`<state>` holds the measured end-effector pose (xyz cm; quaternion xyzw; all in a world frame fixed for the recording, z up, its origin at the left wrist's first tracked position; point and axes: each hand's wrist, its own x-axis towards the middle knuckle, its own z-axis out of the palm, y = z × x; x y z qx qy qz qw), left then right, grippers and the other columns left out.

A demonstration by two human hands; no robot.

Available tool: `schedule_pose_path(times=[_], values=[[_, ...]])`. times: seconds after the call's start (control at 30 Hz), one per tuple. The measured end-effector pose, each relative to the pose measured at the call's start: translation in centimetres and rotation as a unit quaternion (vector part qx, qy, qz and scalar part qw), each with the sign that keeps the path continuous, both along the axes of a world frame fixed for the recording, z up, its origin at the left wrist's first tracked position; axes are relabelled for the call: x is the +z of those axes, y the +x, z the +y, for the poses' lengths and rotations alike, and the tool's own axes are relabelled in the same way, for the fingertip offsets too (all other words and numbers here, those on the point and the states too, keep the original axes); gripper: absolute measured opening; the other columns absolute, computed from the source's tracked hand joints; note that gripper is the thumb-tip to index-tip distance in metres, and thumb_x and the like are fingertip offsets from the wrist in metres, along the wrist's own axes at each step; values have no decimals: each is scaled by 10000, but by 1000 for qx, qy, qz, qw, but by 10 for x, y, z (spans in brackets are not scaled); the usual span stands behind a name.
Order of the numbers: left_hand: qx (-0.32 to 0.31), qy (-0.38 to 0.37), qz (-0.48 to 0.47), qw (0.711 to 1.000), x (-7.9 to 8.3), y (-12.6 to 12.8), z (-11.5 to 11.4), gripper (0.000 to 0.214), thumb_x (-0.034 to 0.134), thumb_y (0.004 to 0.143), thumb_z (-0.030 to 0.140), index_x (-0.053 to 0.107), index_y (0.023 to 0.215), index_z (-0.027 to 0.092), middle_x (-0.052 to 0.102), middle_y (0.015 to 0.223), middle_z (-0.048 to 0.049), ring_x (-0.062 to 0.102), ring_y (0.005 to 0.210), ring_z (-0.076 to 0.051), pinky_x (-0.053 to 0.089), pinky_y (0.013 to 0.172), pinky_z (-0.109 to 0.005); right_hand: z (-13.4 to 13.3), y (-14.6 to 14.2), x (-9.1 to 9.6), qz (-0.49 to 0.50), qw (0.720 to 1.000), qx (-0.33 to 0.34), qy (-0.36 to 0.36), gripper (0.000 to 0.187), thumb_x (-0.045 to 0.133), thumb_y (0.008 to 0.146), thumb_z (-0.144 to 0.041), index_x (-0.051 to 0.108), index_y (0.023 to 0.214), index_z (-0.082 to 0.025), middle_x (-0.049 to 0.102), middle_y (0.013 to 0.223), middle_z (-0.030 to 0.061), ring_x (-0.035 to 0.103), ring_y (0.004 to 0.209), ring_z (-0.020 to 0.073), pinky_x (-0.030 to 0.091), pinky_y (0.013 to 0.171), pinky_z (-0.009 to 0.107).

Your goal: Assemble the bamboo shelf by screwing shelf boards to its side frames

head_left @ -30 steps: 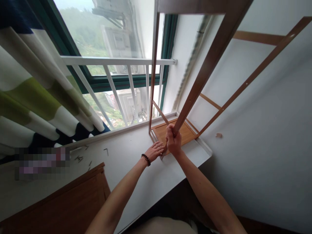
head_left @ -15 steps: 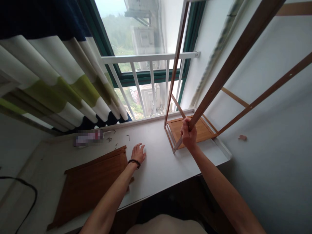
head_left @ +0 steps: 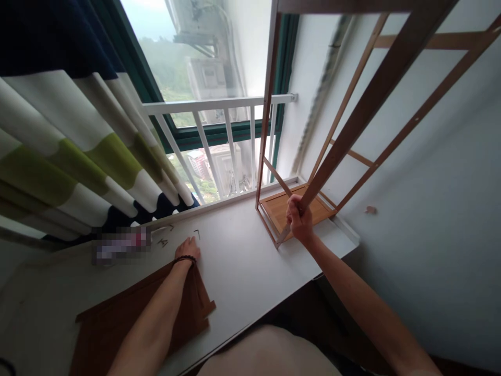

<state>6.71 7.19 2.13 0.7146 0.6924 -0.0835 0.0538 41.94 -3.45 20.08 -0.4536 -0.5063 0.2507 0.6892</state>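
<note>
A tall wooden shelf frame [head_left: 354, 125] stands on the white ledge [head_left: 242, 266] by the window, with a light wooden bottom shelf [head_left: 279, 209] fitted in it. My right hand [head_left: 299, 219] is closed round the near front post of the frame, close to its foot. My left hand [head_left: 188, 249], with a dark bead bracelet on the wrist, reaches out over the far edge of a dark brown wooden board [head_left: 136, 318] lying flat on the ledge. It is near several small metal parts [head_left: 166, 235]; its fingers are mostly hidden from view.
A striped green, white and navy curtain [head_left: 74, 151] hangs at the left. White window bars [head_left: 219, 104] run behind the ledge. The white wall [head_left: 442, 209] is close on the right, just behind the frame. A blurred packet [head_left: 121, 244] lies at the back of the ledge.
My left hand left the foot of the frame and moved left across the ledge to the small metal parts beyond the brown board. My right hand kept its grip on the post.
</note>
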Motion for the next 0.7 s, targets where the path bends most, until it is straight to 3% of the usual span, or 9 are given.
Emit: schedule_pose_path(times=[0.13,0.27,0.4,0.47,0.6,0.7], values=[[-9,9,17,1000,-8,13,0,313,392,779,184,530,1046,95,533,1148,-176,501,1084,-260,379,877,-345,-2,-5,-1,-25,1000,9,-4,216,445,831,-416,455,835,-200,298,497,-85,298,377,45,260,363,175],[-28,30,12,999,-11,33,-11,367,394,774,147,475,1119,53,420,1287,-198,381,1214,-238,315,956,-290,0,-10,-2,-57,998,8,-14,218,452,827,-414,472,840,-197,311,502,-81,306,391,44,265,385,181],[-12,35,-21,999,-7,41,-14,374,369,770,135,462,1123,51,484,1210,-188,457,1136,-237,341,934,-305,2,-13,-1,-61,998,5,-24,244,457,818,-431,481,850,-191,314,497,-82,310,392,46,265,384,181],[1,33,-41,999,-3,38,-10,422,372,766,158,421,1171,50,473,1216,-186,479,1104,-244,366,909,-317,3,-14,-1,-54,998,6,-20,246,458,818,-433,478,845,-189,318,497,-81,316,398,47,271,385,179],[14,23,-48,998,2,17,11,574,418,745,205,303,1296,90,289,1379,-180,409,1170,-293,398,877,-357,3,-15,0,-38,999,15,-10,230,468,816,-423,476,845,-195,311,493,-85,306,385,45,268,373,175],[17,17,-47,999,0,1,31,587,431,746,212,306,1311,113,251,1411,-153,415,1151,-328,417,843,-377,4,-16,0,-35,999,14,-9,223,463,820,-419,477,833,-196,313,489,-85,295,378,44,260,369,176]])
